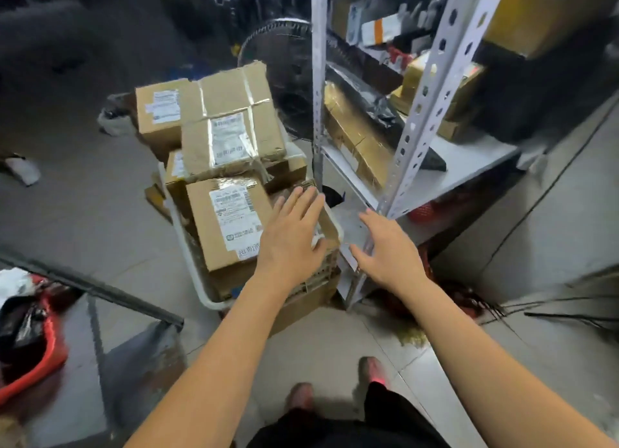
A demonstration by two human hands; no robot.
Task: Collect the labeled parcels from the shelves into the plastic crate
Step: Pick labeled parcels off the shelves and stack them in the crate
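A pale plastic crate with a rounded rim stands on the grey tiled floor, its right corner just beside the grey perforated metal shelving. It is heaped above the rim. A flat brown cardboard parcel with a white label lies tilted at the front. A large taped cardboard parcel, also labelled, sits on top behind it and overhangs the pile. Another labelled brown box is behind at the left; I cannot tell whether it is in the crate or on the floor. More brown wrapped parcels lie on a lower shelf board, near its front edge.

The left hand is flat, fingers straight, holding nothing, over the crate's right rim and the front parcel's right edge. The right hand is spread wide and empty, just beside the foot of the shelving's front upright. The hands are apart, with the crate's corner and the shelving's lowest board between them.

Open floor lies left of the crate and toward the person's feet. A red plastic basket sits at the lower left, well apart. A black floor fan stands behind the crate, beside the shelving.
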